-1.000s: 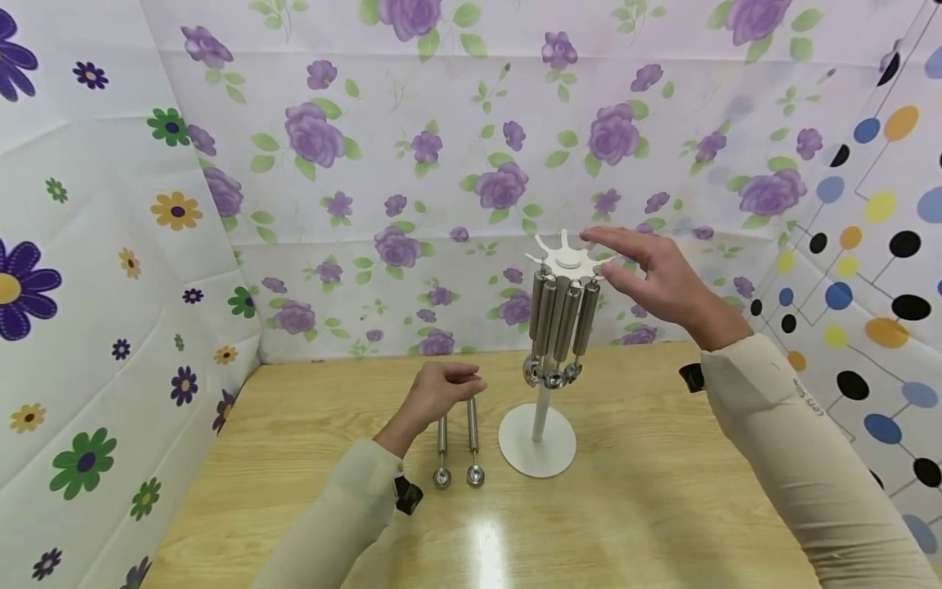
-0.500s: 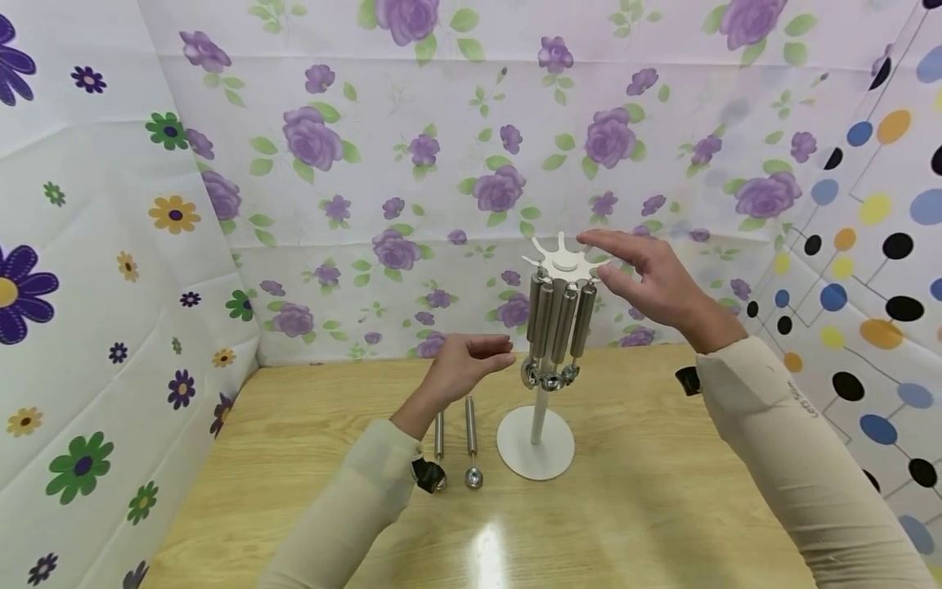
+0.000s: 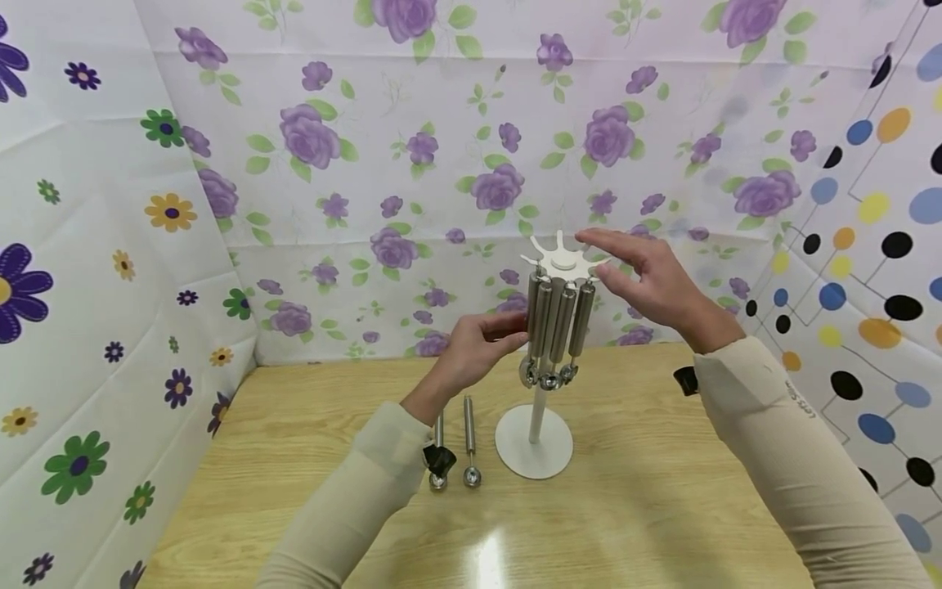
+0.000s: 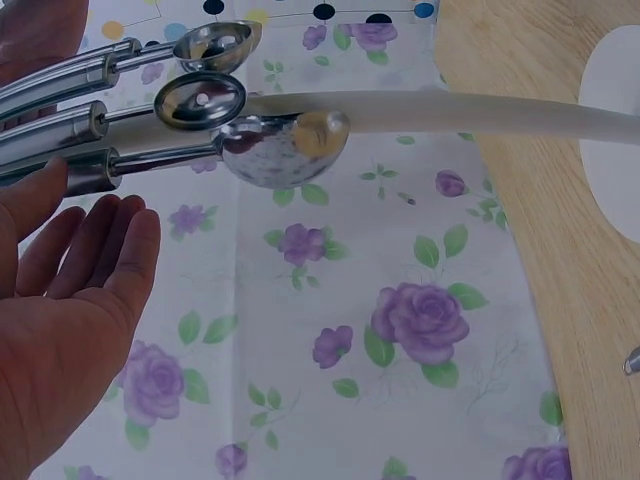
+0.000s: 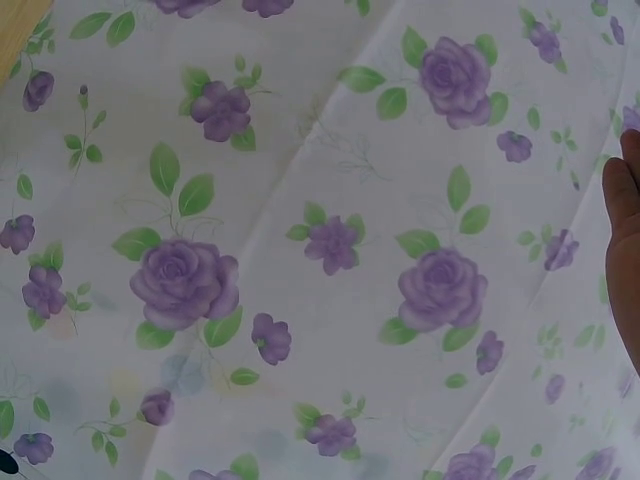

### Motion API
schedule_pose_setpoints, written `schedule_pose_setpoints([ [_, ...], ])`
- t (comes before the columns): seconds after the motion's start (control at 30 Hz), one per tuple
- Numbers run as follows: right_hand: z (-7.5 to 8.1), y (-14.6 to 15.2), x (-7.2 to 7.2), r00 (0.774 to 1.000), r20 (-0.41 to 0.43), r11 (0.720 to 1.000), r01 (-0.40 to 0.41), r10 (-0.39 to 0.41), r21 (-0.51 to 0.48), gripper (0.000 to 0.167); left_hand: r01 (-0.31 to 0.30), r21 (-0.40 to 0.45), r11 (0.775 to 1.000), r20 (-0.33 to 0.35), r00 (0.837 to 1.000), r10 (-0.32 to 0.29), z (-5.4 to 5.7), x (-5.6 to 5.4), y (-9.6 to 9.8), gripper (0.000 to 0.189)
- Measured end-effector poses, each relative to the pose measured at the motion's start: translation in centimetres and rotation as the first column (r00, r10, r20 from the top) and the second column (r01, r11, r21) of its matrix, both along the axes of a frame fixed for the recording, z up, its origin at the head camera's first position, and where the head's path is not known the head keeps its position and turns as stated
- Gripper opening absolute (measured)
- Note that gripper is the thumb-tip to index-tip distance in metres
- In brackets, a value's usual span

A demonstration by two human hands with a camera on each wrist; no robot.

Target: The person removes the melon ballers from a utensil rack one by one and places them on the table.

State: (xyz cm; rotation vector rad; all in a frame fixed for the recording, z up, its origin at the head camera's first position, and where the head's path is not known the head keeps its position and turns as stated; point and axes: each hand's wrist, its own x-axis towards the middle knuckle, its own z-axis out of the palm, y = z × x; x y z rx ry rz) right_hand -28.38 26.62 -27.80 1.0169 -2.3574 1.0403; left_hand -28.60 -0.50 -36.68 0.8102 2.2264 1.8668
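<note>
A white stand [image 3: 536, 417] rises from a round base, and its top is a white spoked rack [image 3: 563, 261]. Several metal scoops [image 3: 562, 323] with cylindrical handles hang from the spokes, bowls down. My left hand [image 3: 471, 348] is at the leftmost hanging scoop. In the left wrist view its thumb [image 4: 35, 205] meets a scoop handle [image 4: 90, 172], while the fingers [image 4: 130, 240] spread loosely below it. My right hand [image 3: 651, 282] is at the rack's right side, thumb and index finger extended beside the spokes. In the right wrist view only a hand edge [image 5: 625, 240] shows.
Two more scoops lie on the wooden table [image 3: 625, 507], left of the base; one scoop [image 3: 471, 442] shows whole, the other scoop [image 3: 438, 481] is partly covered by the left wrist camera [image 3: 439, 460]. Floral cloth [image 3: 397, 180] hangs behind, with patterned cloths at both sides.
My left hand has moved up and right, from above the scoops on the table to the hanging ones. The right hand stays at the rack.
</note>
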Motion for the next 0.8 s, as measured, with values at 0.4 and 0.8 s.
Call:
schedule_pose_setpoints([
  [0.4,0.04,-0.05,0.09,1.000,0.019,1.000,0.005,-0.006,0.014,0.045,0.016,0.028,0.999,-0.045,0.999,-0.014,-0.20,-0.19,0.93,0.035],
  [0.8,0.11,0.03,0.17,1.000,0.024,1.000,0.005,-0.005,0.024,0.045,-0.002,0.008,1.000,-0.084,0.996,0.003,-0.17,-0.19,0.80,0.032],
])
